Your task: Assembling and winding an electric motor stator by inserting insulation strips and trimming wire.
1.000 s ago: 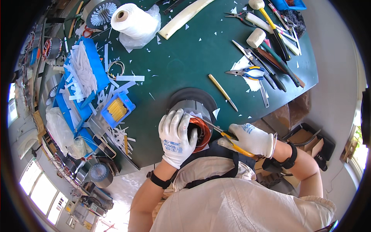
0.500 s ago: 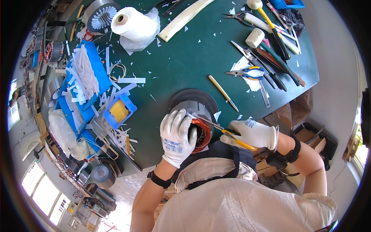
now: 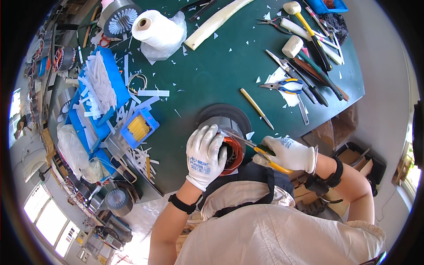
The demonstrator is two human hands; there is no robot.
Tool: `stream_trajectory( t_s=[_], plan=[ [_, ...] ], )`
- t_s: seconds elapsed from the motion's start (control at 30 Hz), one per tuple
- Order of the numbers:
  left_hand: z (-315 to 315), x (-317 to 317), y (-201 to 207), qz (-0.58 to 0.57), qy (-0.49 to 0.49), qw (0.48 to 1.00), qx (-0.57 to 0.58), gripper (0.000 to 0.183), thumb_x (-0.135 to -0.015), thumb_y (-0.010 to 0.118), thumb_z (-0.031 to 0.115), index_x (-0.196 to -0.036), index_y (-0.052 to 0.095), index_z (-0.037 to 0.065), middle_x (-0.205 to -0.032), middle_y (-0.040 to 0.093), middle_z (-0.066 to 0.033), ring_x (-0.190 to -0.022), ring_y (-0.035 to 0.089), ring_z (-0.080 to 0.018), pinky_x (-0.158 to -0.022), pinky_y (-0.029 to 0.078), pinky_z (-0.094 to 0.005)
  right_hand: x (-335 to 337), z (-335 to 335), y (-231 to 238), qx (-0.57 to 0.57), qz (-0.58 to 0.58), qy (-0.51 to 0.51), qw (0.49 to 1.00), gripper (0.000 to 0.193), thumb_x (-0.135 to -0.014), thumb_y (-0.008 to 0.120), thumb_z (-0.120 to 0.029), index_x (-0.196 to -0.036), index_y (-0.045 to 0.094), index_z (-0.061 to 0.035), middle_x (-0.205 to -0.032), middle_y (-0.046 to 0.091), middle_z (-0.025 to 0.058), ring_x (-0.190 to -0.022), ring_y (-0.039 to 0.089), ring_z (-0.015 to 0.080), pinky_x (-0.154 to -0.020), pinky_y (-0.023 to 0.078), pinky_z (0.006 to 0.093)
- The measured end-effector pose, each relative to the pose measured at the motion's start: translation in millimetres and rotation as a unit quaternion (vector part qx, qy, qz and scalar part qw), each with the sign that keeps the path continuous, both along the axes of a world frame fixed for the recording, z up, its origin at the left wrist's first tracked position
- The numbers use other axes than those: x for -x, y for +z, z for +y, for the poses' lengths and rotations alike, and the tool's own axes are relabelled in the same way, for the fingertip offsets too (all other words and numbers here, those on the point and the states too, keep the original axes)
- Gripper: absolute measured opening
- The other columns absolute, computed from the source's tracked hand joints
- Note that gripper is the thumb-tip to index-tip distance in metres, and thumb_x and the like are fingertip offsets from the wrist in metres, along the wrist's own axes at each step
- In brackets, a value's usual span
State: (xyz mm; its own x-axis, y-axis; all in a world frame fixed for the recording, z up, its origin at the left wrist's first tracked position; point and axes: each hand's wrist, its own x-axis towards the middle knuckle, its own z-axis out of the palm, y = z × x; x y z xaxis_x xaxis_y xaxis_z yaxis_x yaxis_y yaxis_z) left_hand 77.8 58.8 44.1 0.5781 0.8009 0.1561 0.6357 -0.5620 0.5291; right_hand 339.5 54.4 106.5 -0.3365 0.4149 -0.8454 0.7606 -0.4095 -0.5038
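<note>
Head camera view, looking down: at the near edge of a green worktable, close to the wearer's body, is a grey metal cylinder, its open end ringed with reddish copper windings and facing the wearer. Beyond the cylinder, partly covered by it, shows a dark round plate. A white-gloved left hand lies over the left of the open end, its four fingers pressed together and its thumb set apart at the opening; whether they pinch the wall is hidden. From the other side, the gloved right hand has its fingers curled around yellow-handled scissors, whose blades point up and left to the cylinder's rim; whether the blades touch it cannot be told.

Left of the hands sits a small blue tray of yellow sticks, near larger blue bins heaped with white strips. Farther back stands a spool of white thread. To the right lie a pointed stick, blue-and-yellow pliers and two pale-headed mallets. White scraps dot the tabletop.
</note>
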Motion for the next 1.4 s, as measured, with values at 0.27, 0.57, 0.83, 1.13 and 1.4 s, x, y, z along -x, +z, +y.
stream_trajectory(
  t_s=[0.27, 0.57, 0.83, 1.13, 1.4],
  plan=[
    [1, 1, -1, 0.004, -0.001, 1.0, -0.01, 0.045, -0.075, 0.072, 0.013, -0.117, 0.055, 0.01, -0.127, 0.058, -0.0162, -0.115, 0.056, -0.0388, -0.097, 0.045, -0.0538, 6, 29, 2, -0.039, -0.014, 0.12, 0.992, 0.06, -0.094, 0.055, -0.059, -0.102, 0.067, -0.0015, -0.092, 0.071, 0.0201, -0.087, 0.069, 0.0364, -0.079, 0.055, 0.0426],
    [-22, 8, -2, -0.005, 0.294, 0.955, 0.037, 0.064, -0.081, 0.074, 0.023, -0.135, 0.048, -0.001, -0.138, 0.05, -0.0264, -0.124, 0.05, -0.0444, -0.106, 0.039, -0.0528, 16, -35, 12, -0.19, -0.065, -0.031, 0.979, 0.062, -0.084, 0.072, -0.051, -0.11, 0.059, 0.0029, -0.085, 0.069, 0.023, -0.078, 0.07, 0.0387, -0.07, 0.056, 0.0406],
    [-25, 18, -17, -0.021, 0.259, 0.958, 0.123, 0.045, -0.084, 0.071, 0.008, -0.126, 0.057, -0.003, -0.116, 0.065, -0.0204, -0.102, 0.066, -0.0332, -0.092, 0.051, -0.039, 35, -42, 17, -0.096, -0.118, -0.008, 0.988, 0.059, -0.089, 0.065, -0.054, -0.108, 0.057, 0.0009, -0.082, 0.07, 0.021, -0.074, 0.071, 0.0364, -0.065, 0.056, 0.0404],
    [-3, 23, -11, -0.005, 0.18, 0.976, 0.126, 0.049, -0.081, 0.072, 0.009, -0.127, 0.055, 0.001, -0.117, 0.064, -0.0195, -0.104, 0.062, -0.0379, -0.095, 0.048, -0.0454, 17, -13, 12, -0.089, -0.048, -0.008, 0.995, 0.055, -0.089, 0.067, -0.056, -0.09, 0.068, -0.0009, -0.08, 0.07, 0.0175, -0.072, 0.07, 0.0332, -0.065, 0.056, 0.0384],
    [-6, -1, 12, 0.032, 0.184, 0.981, 0.057, 0.065, -0.079, 0.074, 0.015, -0.138, 0.049, 0.003, -0.133, 0.053, -0.0222, -0.122, 0.051, -0.0415, -0.105, 0.04, -0.0491, -9, 0, 3, 0.01, 0.019, 0.008, 1.0, 0.064, -0.094, 0.056, -0.062, -0.102, 0.067, 0.0003, -0.084, 0.069, 0.0188, -0.081, 0.069, 0.0314, -0.073, 0.053, 0.0376]
  ],
)
